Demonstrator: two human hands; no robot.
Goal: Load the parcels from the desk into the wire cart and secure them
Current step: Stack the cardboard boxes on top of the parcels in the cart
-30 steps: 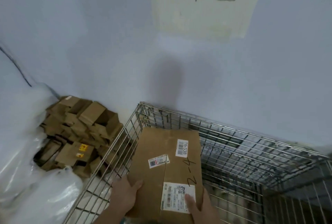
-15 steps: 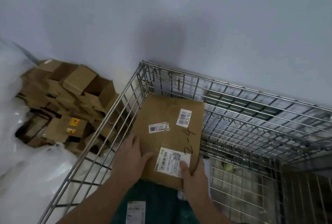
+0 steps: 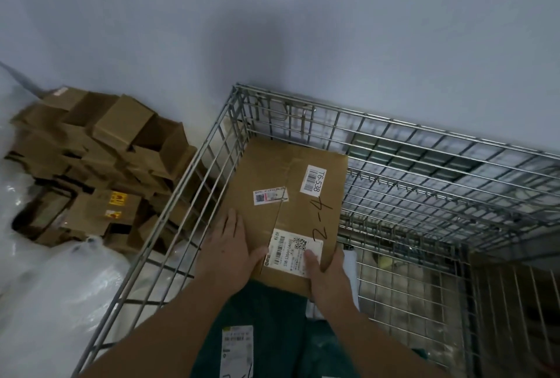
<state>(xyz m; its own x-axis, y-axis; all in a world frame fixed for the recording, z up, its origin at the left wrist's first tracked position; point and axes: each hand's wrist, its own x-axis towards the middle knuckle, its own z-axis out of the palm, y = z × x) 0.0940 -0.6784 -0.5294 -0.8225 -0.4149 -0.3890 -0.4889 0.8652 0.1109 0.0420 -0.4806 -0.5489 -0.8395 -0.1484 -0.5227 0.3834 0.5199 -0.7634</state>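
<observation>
Parcel: the brown cardboard box (image 3: 291, 195) sits inside my wire cart (image 3: 194, 195), tucked into the far left corner, its near end lying over a dark green parcel (image 3: 272, 326).
Labels on it: a white barcode sticker reading T6-538, a small sticker mid-lid, a shipping label at the near end, and "2-4" handwritten in marker.
My left hand (image 3: 225, 253): lies flat on the lid's near left part, fingers straight, thumb spread toward the shipping label.
My right hand (image 3: 325, 277): grips the box's near right corner, thumb pressed on the shipping label, fingers wrapped over the edge.
Outside the cart: a heap of small brown cartons (image 3: 100, 165) against the wall on the left, with clear plastic bags (image 3: 51, 292) nearer me.
</observation>
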